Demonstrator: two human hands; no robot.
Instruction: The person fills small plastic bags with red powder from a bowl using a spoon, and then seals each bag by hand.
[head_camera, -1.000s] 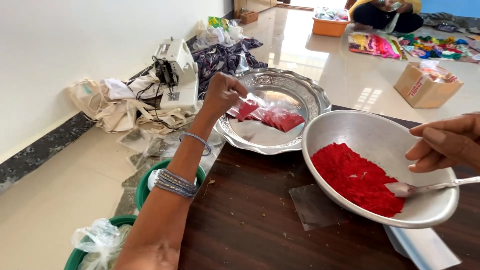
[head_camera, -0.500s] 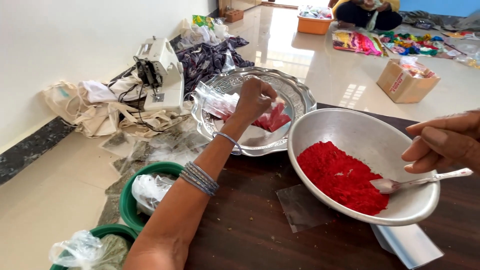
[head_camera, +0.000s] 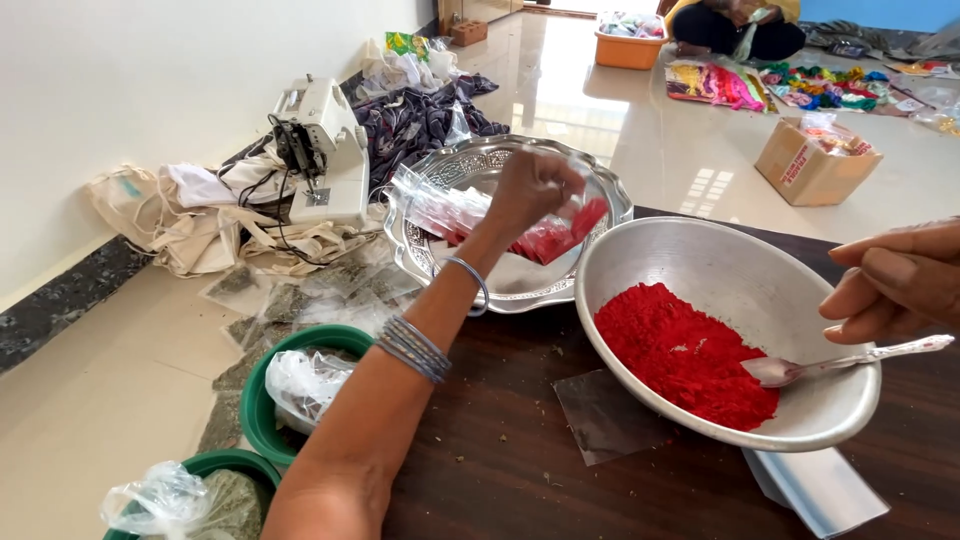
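At six o'clock lie flat clear plastic sleeves (head_camera: 610, 415) on the dark wood table (head_camera: 520, 470). At three o'clock the right hand (head_camera: 895, 280) pinches a slim metal spoon (head_camera: 845, 360), fingers curled on its handle, its bowl resting in the smooth steel bowl (head_camera: 730, 265) of grainy red powder (head_camera: 685, 350). Toward twelve the left hand (head_camera: 535, 190) is closed — seemingly on a small clear packet (head_camera: 575, 205) — over the embossed silver tray (head_camera: 470, 165) holding red-filled packets (head_camera: 550, 240). Farther at one o'clock sits a brown cardboard box (head_camera: 815, 165).
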